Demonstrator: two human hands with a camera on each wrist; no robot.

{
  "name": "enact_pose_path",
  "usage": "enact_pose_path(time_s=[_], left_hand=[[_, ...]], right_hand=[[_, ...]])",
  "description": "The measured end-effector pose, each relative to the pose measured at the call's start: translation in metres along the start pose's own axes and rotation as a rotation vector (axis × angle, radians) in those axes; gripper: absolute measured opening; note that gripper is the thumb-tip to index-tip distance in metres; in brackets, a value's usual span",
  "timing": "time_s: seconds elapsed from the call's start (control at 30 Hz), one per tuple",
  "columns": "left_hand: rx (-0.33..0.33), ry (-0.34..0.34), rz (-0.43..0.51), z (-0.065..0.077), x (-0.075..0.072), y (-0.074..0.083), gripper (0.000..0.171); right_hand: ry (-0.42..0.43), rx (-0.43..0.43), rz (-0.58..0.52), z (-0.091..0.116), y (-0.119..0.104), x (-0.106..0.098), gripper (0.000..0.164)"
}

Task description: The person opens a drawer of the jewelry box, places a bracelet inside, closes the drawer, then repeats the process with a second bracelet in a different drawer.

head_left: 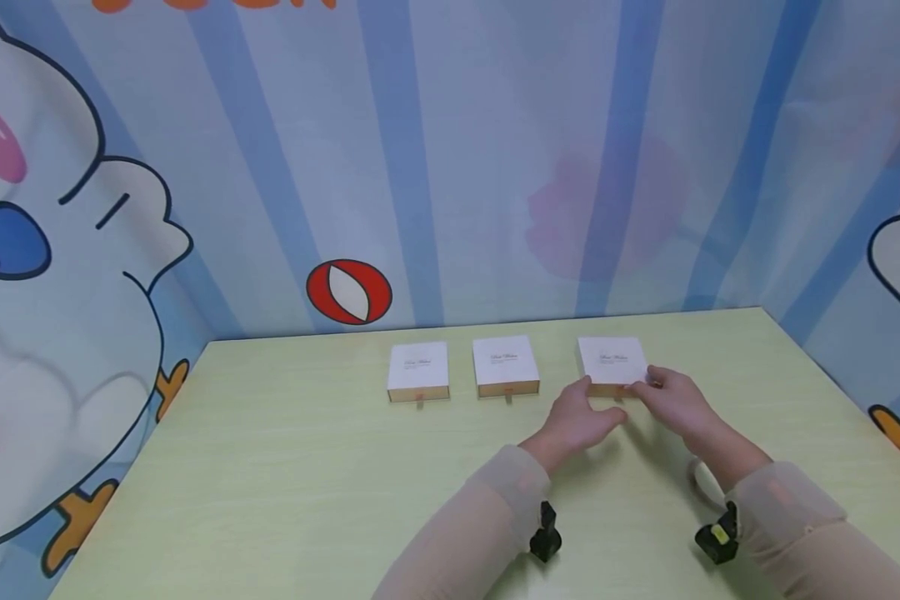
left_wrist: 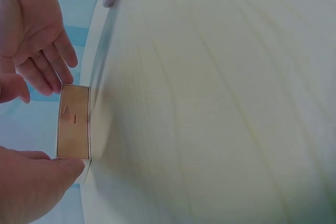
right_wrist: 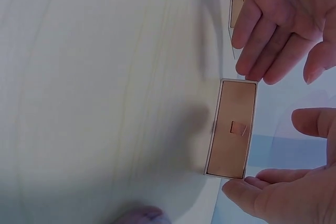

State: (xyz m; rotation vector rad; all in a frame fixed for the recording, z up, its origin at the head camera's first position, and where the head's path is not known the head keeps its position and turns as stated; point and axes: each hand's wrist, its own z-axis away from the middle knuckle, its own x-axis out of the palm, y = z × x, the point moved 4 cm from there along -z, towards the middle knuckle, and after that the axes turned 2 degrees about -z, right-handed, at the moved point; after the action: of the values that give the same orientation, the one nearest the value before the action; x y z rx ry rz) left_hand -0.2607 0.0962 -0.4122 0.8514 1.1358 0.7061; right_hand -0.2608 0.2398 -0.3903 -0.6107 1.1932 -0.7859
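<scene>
A white box with printed lettering (head_left: 612, 360) and a tan drawer-like front (right_wrist: 231, 129) lies on the table at the right end of a row. At its left side is my left hand (head_left: 579, 419), fingertips at the edge and thumb held away. My right hand (head_left: 677, 406) is at the opposite side, its fingers beside the box's right edge. The left wrist view shows the tan front (left_wrist: 73, 121) between both hands. A small tab (right_wrist: 238, 128) shows on that front in the right wrist view. Both hands' fingers look fairly straight.
Two similar white boxes, one in the middle (head_left: 506, 362) and one at the left (head_left: 418, 367), lie on the pale green table (head_left: 292, 483). Behind the table's back edge rises a blue striped backdrop (head_left: 480, 167) with cartoon figures.
</scene>
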Motion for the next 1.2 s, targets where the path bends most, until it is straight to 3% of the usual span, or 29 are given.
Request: enact_pose_path(time_s=[0.6,1.2], left_hand=[[-0.036,0.029,0.041,0.004,-0.009,-0.005,0.071],[-0.015,0.066,0.098,0.006,-0.017,-0.01,0.055]], right_hand=[[-0.034,-0.004,-0.013,0.005,-0.001,0.005,0.069],[-0.046,-0.013,-0.004,0.009,-0.002,0.009,0.068]])
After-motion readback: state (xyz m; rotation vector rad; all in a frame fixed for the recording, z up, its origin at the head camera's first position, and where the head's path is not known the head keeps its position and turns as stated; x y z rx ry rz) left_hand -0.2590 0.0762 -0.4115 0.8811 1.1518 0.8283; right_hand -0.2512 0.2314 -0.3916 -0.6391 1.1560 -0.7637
